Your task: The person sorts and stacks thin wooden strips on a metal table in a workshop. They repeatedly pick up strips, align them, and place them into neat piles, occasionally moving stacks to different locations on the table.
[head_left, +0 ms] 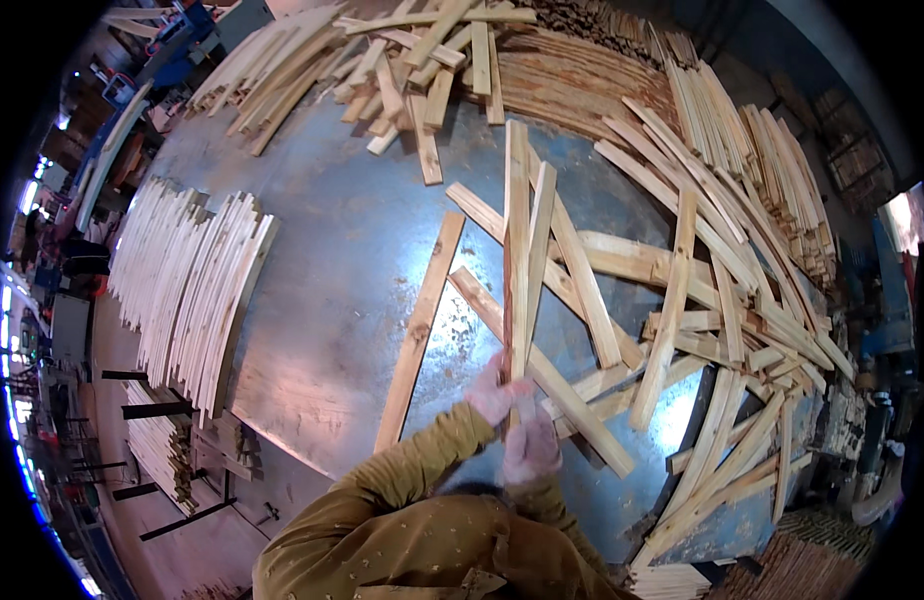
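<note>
A long wooden slat (517,230) with a dark, rough left edge points away from me, its near end at my hands. My left hand (492,392), in a pale glove, is closed on its left side. Close below, my right hand (531,448), gloved too, is closed around the near end; some fingers are hidden. Another slat (541,240) lies close along the right of the held one. One knotty slat (422,330) lies on the metal table to the left, and a slanting slat (567,395) passes under the held piece.
A blue-grey metal table (332,240) spreads before me. Along its left edge lies a neat row of slats (187,290). Loose slats (437,60) heap up at the far side, beside stacked rough boards (582,80). A tangled pile (752,340) covers the right side.
</note>
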The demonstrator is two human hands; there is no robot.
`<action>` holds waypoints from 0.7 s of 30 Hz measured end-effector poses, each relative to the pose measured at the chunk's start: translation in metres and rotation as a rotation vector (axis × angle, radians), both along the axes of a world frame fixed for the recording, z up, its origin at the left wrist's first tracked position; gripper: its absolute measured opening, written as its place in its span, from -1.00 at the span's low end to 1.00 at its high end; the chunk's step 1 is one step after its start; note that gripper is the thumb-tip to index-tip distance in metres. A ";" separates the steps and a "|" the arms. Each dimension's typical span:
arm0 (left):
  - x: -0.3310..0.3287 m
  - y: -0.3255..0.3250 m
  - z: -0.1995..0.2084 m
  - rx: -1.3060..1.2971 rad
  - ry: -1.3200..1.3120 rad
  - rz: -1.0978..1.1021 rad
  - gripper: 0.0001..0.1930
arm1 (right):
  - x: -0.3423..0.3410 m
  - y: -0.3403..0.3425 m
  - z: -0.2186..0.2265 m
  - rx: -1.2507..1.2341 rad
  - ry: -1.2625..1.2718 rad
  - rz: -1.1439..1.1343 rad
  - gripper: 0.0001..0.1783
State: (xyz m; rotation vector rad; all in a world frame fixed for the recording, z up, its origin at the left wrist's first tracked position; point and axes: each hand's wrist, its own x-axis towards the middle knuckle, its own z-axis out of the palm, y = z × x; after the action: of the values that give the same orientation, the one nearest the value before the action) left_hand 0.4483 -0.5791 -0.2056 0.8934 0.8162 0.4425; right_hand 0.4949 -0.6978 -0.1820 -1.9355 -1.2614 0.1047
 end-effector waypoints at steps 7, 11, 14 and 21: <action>0.018 0.079 0.086 0.093 -0.046 -0.133 -0.42 | 0.031 -0.026 0.020 0.168 0.111 -0.182 -0.54; 0.116 0.282 0.102 0.707 -0.169 -0.230 -0.72 | 0.057 -0.028 0.010 0.161 -0.213 -0.156 -0.60; 0.159 0.385 0.132 0.818 0.459 0.504 -0.35 | 0.077 -0.029 0.019 0.069 -0.215 -0.143 -0.61; 0.048 0.208 0.036 1.406 0.728 0.018 -0.08 | 0.163 -0.031 -0.016 -0.298 -0.350 -0.270 -0.17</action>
State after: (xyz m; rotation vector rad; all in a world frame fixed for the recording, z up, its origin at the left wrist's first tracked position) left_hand 0.4960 -0.3716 -0.1691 2.4461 1.1410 0.7250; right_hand 0.6576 -0.7289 -0.1977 -2.4443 -1.2422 -0.2041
